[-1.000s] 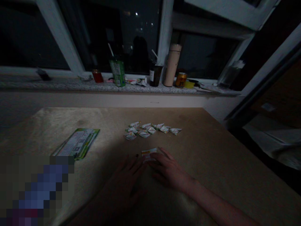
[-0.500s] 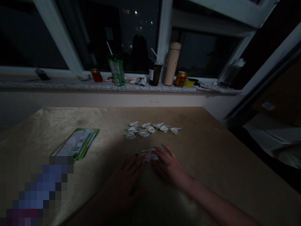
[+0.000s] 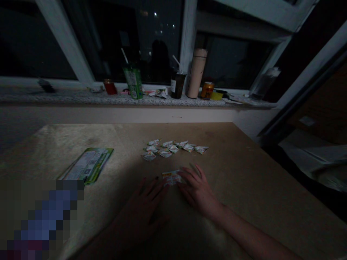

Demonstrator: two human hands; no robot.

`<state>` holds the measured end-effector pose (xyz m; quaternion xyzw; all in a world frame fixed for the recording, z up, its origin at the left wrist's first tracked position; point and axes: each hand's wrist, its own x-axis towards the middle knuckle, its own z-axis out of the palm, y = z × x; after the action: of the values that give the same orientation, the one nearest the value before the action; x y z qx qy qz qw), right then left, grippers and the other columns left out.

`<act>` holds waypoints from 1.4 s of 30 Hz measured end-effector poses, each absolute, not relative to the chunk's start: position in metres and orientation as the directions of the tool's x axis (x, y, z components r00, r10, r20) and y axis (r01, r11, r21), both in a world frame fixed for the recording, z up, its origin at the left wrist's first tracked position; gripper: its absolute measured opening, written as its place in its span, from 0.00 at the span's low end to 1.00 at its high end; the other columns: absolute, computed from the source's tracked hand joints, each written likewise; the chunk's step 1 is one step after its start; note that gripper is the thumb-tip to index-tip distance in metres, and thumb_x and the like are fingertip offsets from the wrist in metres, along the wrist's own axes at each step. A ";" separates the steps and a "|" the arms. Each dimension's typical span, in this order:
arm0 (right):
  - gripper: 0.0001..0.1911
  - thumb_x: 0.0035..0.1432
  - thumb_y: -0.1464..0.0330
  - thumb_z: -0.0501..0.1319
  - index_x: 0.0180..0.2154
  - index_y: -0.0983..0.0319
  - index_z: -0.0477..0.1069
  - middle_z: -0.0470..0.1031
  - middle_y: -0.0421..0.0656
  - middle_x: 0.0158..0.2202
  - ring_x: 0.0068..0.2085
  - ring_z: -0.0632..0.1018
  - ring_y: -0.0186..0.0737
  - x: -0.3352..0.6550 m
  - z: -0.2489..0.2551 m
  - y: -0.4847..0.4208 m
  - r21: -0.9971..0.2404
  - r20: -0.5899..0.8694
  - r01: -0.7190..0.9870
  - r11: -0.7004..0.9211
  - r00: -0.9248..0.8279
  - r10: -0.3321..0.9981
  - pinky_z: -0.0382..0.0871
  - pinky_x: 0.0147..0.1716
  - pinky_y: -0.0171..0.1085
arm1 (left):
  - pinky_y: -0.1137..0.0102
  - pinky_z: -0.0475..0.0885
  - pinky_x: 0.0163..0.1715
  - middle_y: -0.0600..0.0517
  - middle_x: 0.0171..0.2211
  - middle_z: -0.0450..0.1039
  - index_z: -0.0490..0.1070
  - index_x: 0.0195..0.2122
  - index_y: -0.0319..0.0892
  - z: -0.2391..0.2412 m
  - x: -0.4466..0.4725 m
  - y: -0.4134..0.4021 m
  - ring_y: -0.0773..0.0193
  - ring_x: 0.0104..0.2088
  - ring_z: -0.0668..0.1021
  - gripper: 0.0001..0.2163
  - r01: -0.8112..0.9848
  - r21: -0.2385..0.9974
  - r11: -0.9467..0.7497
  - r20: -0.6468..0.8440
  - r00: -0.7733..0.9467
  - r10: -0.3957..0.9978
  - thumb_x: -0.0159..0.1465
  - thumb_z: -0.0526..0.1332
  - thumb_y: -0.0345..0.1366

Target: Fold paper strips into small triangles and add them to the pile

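Observation:
The scene is dim. A small white slip of paper with yellow and red print point(image 3: 170, 177) lies flat on the brown table point(image 3: 244, 173). My left hand point(image 3: 145, 202) rests flat on the table, its fingertips at the slip's left edge. My right hand point(image 3: 196, 189) presses on the slip's right side with spread fingers. Beyond them sits a cluster of several small folded paper pieces point(image 3: 173, 148).
A green and white leaflet point(image 3: 86, 165) lies at the left of the table. On the stone windowsill point(image 3: 67, 96) stand a green cup with a straw point(image 3: 133, 81), a dark cup point(image 3: 177, 85), a tall beige tumbler point(image 3: 197, 73), a gold can point(image 3: 207, 90) and a red jar point(image 3: 109, 87).
Both hands stay on the slip; my right hand's fingers shifted slightly over it. The view drifted a little.

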<state>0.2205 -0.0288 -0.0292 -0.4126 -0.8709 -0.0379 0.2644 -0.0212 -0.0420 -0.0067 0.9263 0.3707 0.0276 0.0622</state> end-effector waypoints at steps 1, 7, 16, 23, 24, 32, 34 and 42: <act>0.11 0.63 0.69 0.54 0.40 0.58 0.75 0.71 0.44 0.52 0.58 0.66 0.45 0.220 -0.028 -0.029 -0.152 0.493 0.742 0.653 -0.516 0.701 0.46 0.61 0.58 | 0.47 0.45 0.61 0.51 0.66 0.46 0.38 0.67 0.49 -0.006 -0.021 -0.042 0.50 0.64 0.52 0.32 0.685 0.136 -0.716 0.007 0.722 0.692 0.66 0.49 0.52; 0.10 0.62 0.70 0.55 0.41 0.58 0.75 0.72 0.44 0.50 0.56 0.67 0.46 0.219 -0.023 -0.032 -0.154 0.506 0.748 0.645 -0.501 0.702 0.48 0.60 0.60 | 0.47 0.43 0.61 0.51 0.66 0.47 0.40 0.66 0.49 -0.008 -0.021 -0.041 0.50 0.64 0.53 0.32 0.683 0.144 -0.717 0.011 0.723 0.691 0.65 0.50 0.52; 0.09 0.62 0.70 0.56 0.38 0.58 0.75 0.74 0.42 0.48 0.54 0.69 0.45 0.222 -0.023 -0.032 -0.160 0.534 0.768 0.620 -0.461 0.709 0.47 0.60 0.60 | 0.45 0.42 0.61 0.51 0.66 0.48 0.40 0.66 0.49 -0.006 -0.021 -0.042 0.49 0.64 0.53 0.31 0.680 0.175 -0.712 0.000 0.723 0.690 0.66 0.50 0.52; 0.09 0.60 0.72 0.56 0.39 0.58 0.75 0.76 0.42 0.39 0.50 0.72 0.43 0.220 -0.025 -0.032 -0.149 0.530 0.771 0.620 -0.467 0.708 0.50 0.60 0.57 | 0.52 0.48 0.61 0.51 0.66 0.47 0.43 0.66 0.49 -0.002 -0.030 -0.031 0.53 0.64 0.54 0.30 0.639 0.203 -0.742 -0.003 0.758 0.652 0.66 0.51 0.49; 0.09 0.60 0.72 0.56 0.39 0.58 0.75 0.76 0.42 0.39 0.50 0.72 0.43 0.221 -0.025 -0.032 -0.147 0.532 0.769 0.622 -0.469 0.706 0.50 0.60 0.57 | 0.54 0.50 0.61 0.52 0.65 0.49 0.44 0.66 0.49 0.000 -0.032 -0.028 0.55 0.64 0.55 0.29 0.620 0.210 -0.756 -0.001 0.773 0.634 0.67 0.51 0.48; 0.09 0.60 0.73 0.56 0.40 0.59 0.74 0.76 0.43 0.40 0.50 0.72 0.43 0.220 -0.028 -0.031 -0.167 0.533 0.754 0.635 -0.473 0.702 0.51 0.60 0.57 | 0.57 0.55 0.59 0.49 0.61 0.59 0.54 0.63 0.46 0.010 -0.037 -0.019 0.54 0.60 0.64 0.26 0.600 0.167 -0.782 -0.023 0.796 0.605 0.66 0.52 0.48; 0.10 0.60 0.73 0.55 0.41 0.60 0.73 0.76 0.43 0.41 0.51 0.71 0.43 0.220 -0.029 -0.031 -0.160 0.543 0.747 0.645 -0.479 0.690 0.51 0.60 0.57 | 0.58 0.56 0.59 0.48 0.61 0.59 0.55 0.63 0.45 0.008 -0.036 -0.020 0.54 0.59 0.64 0.26 0.610 0.156 -0.777 -0.013 0.788 0.615 0.66 0.53 0.49; 0.09 0.58 0.73 0.57 0.40 0.60 0.73 0.77 0.43 0.41 0.51 0.72 0.43 0.219 -0.032 -0.030 -0.142 0.551 0.755 0.640 -0.477 0.685 0.53 0.60 0.57 | 0.55 0.54 0.60 0.49 0.61 0.60 0.59 0.61 0.46 -0.005 -0.031 -0.024 0.53 0.60 0.63 0.22 0.621 0.083 -0.779 0.075 0.776 0.627 0.67 0.53 0.45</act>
<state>0.2191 -0.0304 -0.0315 -0.4200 -0.8571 -0.0603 0.2921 -0.0311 -0.0236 -0.0048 0.9418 0.3313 0.0493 0.0269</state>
